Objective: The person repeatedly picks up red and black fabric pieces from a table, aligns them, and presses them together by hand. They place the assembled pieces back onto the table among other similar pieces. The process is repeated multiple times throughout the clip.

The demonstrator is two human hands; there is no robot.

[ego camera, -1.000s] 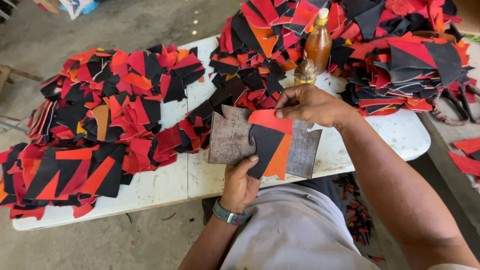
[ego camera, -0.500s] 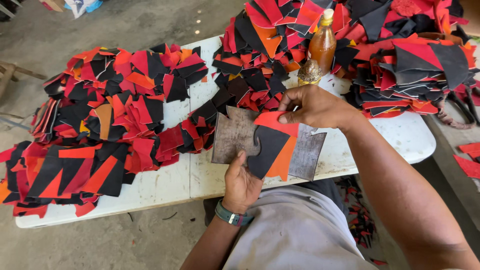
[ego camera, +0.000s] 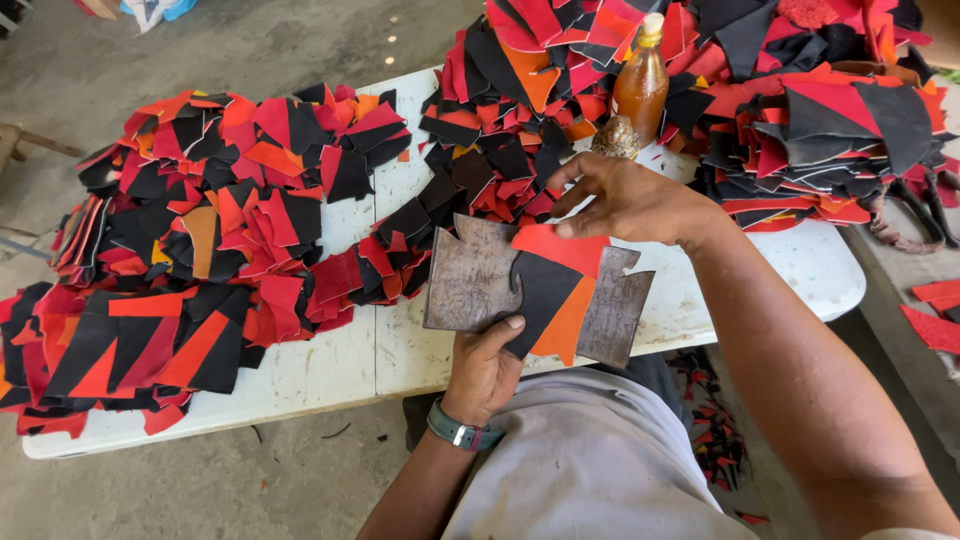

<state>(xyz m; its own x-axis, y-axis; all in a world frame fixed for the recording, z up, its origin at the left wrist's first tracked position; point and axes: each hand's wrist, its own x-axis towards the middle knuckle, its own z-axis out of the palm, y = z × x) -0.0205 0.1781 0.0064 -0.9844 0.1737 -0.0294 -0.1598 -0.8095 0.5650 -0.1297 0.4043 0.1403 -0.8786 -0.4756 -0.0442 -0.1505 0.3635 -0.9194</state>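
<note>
Single head cam, worn by the person, pitched steeply down and forward over their own lap onto a white table (ego camera: 330,375), close range. Left hand (ego camera: 487,365) enters from 6 o'clock, right hand (ego camera: 630,200) from 4 o'clock; the table runs 8 to 2 o'clock, concrete floor (ego camera: 150,60) at 11. No second view, so no overlap.
</note>
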